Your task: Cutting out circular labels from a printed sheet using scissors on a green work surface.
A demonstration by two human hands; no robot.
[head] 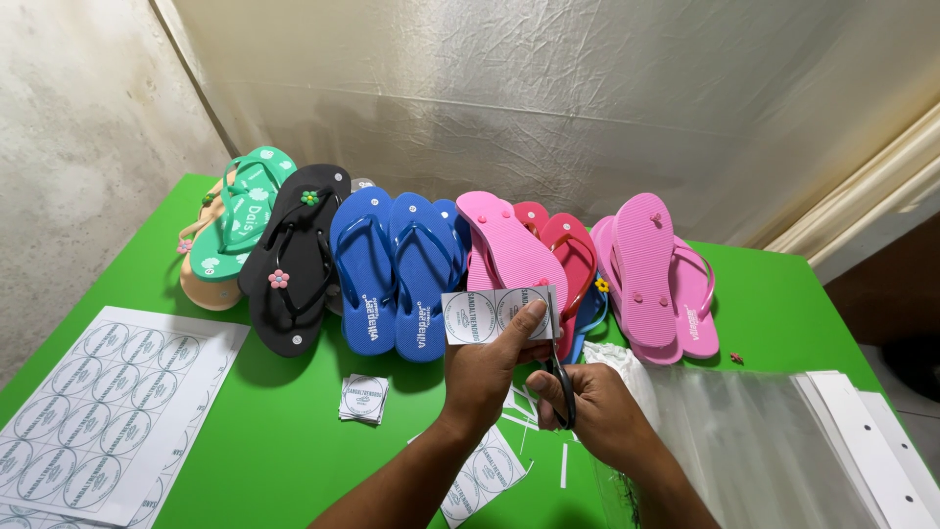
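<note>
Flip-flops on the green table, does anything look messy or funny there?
A bit. The flip-flops lie overlapped in a jumbled row, some turned over. Thin paper scraps lie scattered on the table near the right hand holding scissors. Nothing looks broken.

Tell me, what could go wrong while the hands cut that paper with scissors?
The left hand pinches the label strip right beside the scissors held by the right hand, so a finger might get nicked. A crooked cut could slice into a printed circle. Thin offcuts on the green table may scatter.
</note>
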